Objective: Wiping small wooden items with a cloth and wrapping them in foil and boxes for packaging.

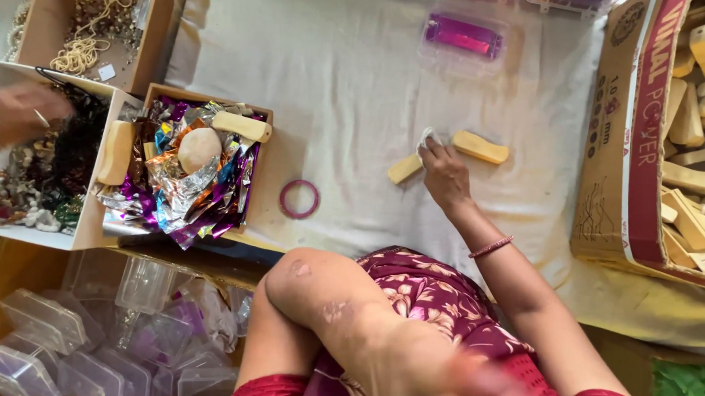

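Knee [317, 291] foremost; right hand [445, 174] pinches white scrap [429, 136] between wooden blocks [480, 146], left hand [16, 114] unreadable.

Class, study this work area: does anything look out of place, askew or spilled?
Yes. A pink ring lies alone on the white cloth, outside every box. Crumpled shiny foil spills over the edge of the small cardboard box, with wooden blocks lying askew on top.

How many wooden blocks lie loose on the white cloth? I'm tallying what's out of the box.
2. One block lies left of the right hand, the other block to its right. The hand may hide part of them; more fill the carton.
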